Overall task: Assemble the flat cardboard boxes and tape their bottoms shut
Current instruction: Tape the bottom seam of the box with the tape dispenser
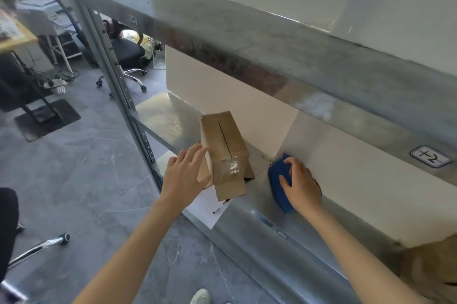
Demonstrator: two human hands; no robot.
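On the metal shelf (pixel 168 118), the box (pixel 223 138) is steadied by the straight fingers of the left hand (pixel 183 175), tape (pixel 228 166) is seen only at its near end, the seam is judged mostly unsealed, and the dispenser (pixel 277 175) just beside is gripped by the right hand (pixel 303 185).

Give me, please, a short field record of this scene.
box: upright on shelf, seam up, tape visible at near end
left hand: straight fingers against box's left side
right hand: curled over blue dispenser, right of box
paper: under box, overhanging shelf edge
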